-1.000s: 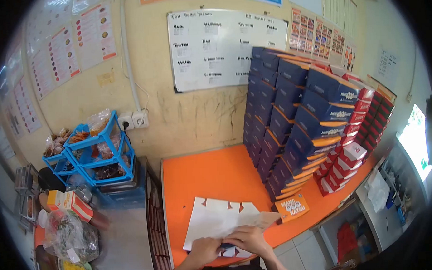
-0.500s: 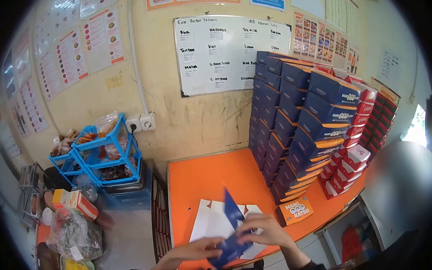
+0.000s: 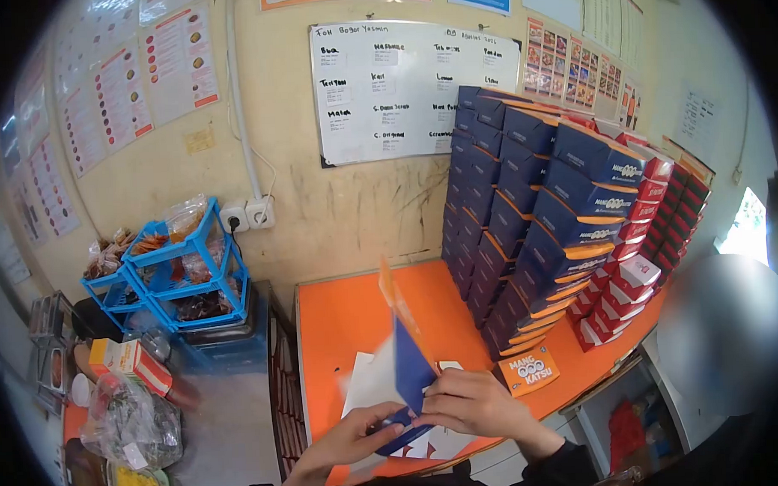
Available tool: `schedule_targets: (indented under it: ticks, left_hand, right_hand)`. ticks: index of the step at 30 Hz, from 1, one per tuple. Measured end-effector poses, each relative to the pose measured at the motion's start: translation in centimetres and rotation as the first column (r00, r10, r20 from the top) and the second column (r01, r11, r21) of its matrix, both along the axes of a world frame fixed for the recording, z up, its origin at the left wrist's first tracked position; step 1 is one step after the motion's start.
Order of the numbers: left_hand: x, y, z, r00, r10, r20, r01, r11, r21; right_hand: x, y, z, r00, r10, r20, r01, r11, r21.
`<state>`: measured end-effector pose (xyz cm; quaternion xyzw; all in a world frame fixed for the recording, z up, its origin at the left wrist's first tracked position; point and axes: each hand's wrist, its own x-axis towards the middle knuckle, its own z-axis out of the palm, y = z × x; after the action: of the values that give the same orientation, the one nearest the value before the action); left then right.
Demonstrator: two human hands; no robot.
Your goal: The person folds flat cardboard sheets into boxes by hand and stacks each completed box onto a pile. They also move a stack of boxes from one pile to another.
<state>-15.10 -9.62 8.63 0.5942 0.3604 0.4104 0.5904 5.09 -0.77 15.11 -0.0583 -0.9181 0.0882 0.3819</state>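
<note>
A partly folded box [image 3: 412, 362], blue and orange outside and pale inside, stands tilted above the table's front edge, its tall panel slightly blurred. My left hand [image 3: 361, 434] grips the lower left part of it, thumb on the blue card. On the right side my right hand [image 3: 476, 403] pinches the blue card near a corner, fingers bent together. Beneath the box, white flat cardboard [image 3: 358, 390] lies on the orange table [image 3: 349, 313], partly hidden by the hands and the box.
Tall stacks of blue boxes [image 3: 588, 180] and red-and-white boxes [image 3: 637, 273] stand on the right. An orange box [image 3: 528, 371] sits in front of them. On the left are a blue basket rack [image 3: 193, 275] and a plastic bag [image 3: 138, 423]. A whiteboard [image 3: 410, 97] hangs behind.
The blue card has turned and opened upward, now showing its orange edge and pale inner side. Both hands still hold it, with the right hand slightly lower. The view has shifted a little.
</note>
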Motion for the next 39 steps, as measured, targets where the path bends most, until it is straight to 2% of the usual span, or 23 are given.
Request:
schedule_targets:
  ticks: [1,3,7,8,9,10,11,13,14,15,16,17,19,21,22,23,25,26,27,29,31,35,39]
  left_hand:
    - [0.0,0.1,0.0,1.0,0.001,-0.003,-0.001,1.0,-0.008]
    - [0.3,0.4,0.2,0.989,-0.047,-0.14,0.058,0.996,0.074]
    - [0.9,1.6,1.0,0.987,-0.109,0.118,0.116,0.991,-0.06]
    - [0.9,1.8,1.8,0.964,-0.138,-0.228,0.103,0.982,-0.158]
    - [0.8,2.1,2.5,0.809,-0.244,-0.534,0.121,0.96,-0.254]
    - [1.4,1.7,1.9,0.969,-0.183,-0.165,0.16,0.976,-0.145]
    - [1.9,1.3,1.2,0.96,-0.141,0.24,0.152,0.988,-0.029]
    - [2.9,1.7,-0.1,0.958,-0.071,0.279,0.072,0.997,0.004]
    - [3.4,2.3,-0.4,0.925,0.162,0.344,-0.129,0.985,-0.117]
    - [3.9,2.6,-0.3,0.84,0.389,0.378,-0.315,0.917,-0.245]
    - [4.2,2.8,0.1,0.723,0.46,0.516,-0.387,0.888,-0.249]
    - [4.3,3.0,-0.3,0.62,0.483,0.619,-0.441,0.867,-0.235]
    - [4.5,2.6,-0.5,0.523,0.502,0.689,-0.445,0.85,-0.282]
    - [4.3,2.6,-0.6,0.51,0.492,0.705,-0.535,0.824,-0.188]
    - [4.4,2.6,-0.8,0.492,0.483,0.724,-0.611,0.784,-0.108]
    - [4.9,2.9,-1.5,0.492,0.482,0.725,-0.61,0.785,-0.108]
    - [6.6,3.9,-3.0,0.327,0.751,0.574,-0.943,0.296,0.151]
    - [7.3,3.6,-1.0,0.338,0.802,0.493,-0.941,0.3,0.157]
    - [7.7,3.4,-0.4,0.375,0.81,0.452,-0.926,0.303,0.225]
    - [8.0,3.4,0.3,0.471,0.816,0.335,-0.855,0.328,0.403]
    - [7.4,2.5,0.4,0.559,0.812,0.168,-0.701,0.355,0.618]
    - [6.0,1.2,0.3,0.577,0.784,-0.23,-0.212,0.416,0.885]
    - [4.9,1.6,-0.5,0.504,0.74,-0.446,0.125,0.448,0.885]
  right_hand:
    - [0.2,0.1,0.2,0.99,0.108,0.094,-0.099,0.99,-0.1]
    - [0.9,0.6,0.3,0.985,0.125,0.122,-0.101,0.977,-0.186]
    - [1.4,-0.1,0.4,0.983,-0.03,0.179,0.055,0.989,-0.137]
    - [1.1,-0.1,-0.3,0.968,0.057,0.243,-0.032,0.994,-0.105]
    - [0.9,0.0,-0.7,0.942,0.141,0.306,-0.121,0.989,-0.081]
    - [1.1,0.1,-0.5,0.958,0.156,0.242,-0.126,0.983,-0.133]
    - [1.0,0.3,-0.4,0.959,0.152,0.237,-0.124,0.984,-0.13]
    - [0.9,0.3,-0.5,0.997,-0.052,0.058,0.041,0.983,0.176]
    - [1.4,0.2,-1.5,0.971,-0.226,-0.074,0.236,0.959,0.157]
    - [1.5,0.0,-2.3,0.971,-0.227,-0.073,0.236,0.959,0.155]
    - [1.6,-0.1,-2.9,0.991,-0.05,-0.122,0.048,0.999,-0.017]
    - [1.8,0.0,-2.9,0.998,0.014,-0.057,-0.016,1.0,-0.024]
    - [2.2,0.2,-3.0,0.987,0.144,0.074,-0.139,0.988,-0.061]
    - [2.5,1.2,-3.0,0.988,0.048,-0.147,-0.02,0.983,0.183]
    - [3.3,1.3,-2.3,0.984,-0.127,-0.126,0.148,0.973,0.177]
    - [3.2,1.3,-2.4,0.984,-0.128,-0.125,0.149,0.973,0.178]
    - [2.3,1.4,-2.6,0.84,-0.315,-0.442,0.129,0.907,-0.401]
    - [0.8,0.9,-2.6,0.82,-0.338,-0.462,0.17,0.915,-0.367]
    - [-0.2,0.1,-2.9,0.819,-0.339,-0.464,0.171,0.914,-0.368]
    - [-1.2,-1.4,-4.0,0.915,-0.36,-0.183,0.355,0.933,-0.06]
    - [-0.2,-0.9,-5.2,0.954,-0.289,-0.084,0.29,0.957,0.007]
    - [0.1,-0.8,-6.7,0.929,-0.296,-0.221,0.257,0.948,-0.188]
    - [0.4,-0.1,-7.2,0.963,-0.139,-0.229,0.033,0.91,-0.414]
